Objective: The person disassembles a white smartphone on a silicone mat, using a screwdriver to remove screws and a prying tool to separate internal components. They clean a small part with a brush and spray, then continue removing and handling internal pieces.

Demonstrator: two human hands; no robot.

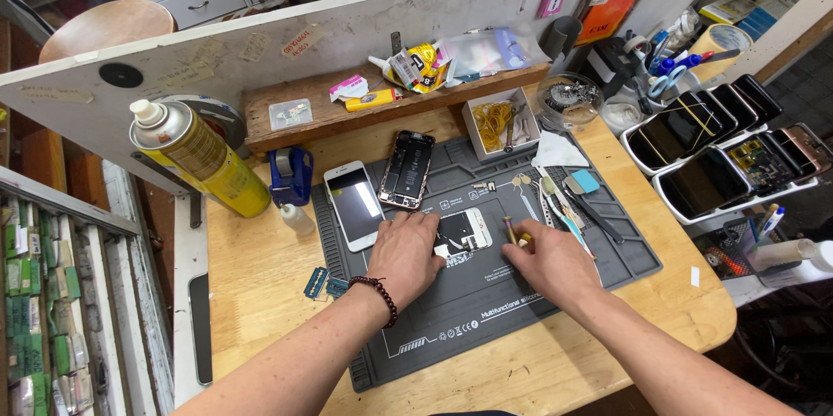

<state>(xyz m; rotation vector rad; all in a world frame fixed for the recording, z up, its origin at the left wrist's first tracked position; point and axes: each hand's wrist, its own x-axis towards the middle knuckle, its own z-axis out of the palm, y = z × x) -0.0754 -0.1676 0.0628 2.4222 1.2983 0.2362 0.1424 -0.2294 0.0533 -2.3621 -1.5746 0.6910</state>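
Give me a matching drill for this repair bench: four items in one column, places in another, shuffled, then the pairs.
Items
1. yellow spray can with white nozzle
2. white smartphone lying face up
3. blue tape dispenser
4. small white box of yellow rubber bands

Places
A. on the wood just past the grey silicone work mat's far edge, under the wooden shelf
B. at the desk's far left edge
C. on the mat's left part, just beyond the left hand
D. on the wood between the can and the mat

Pairs: 1-B, 2-C, 3-D, 4-A
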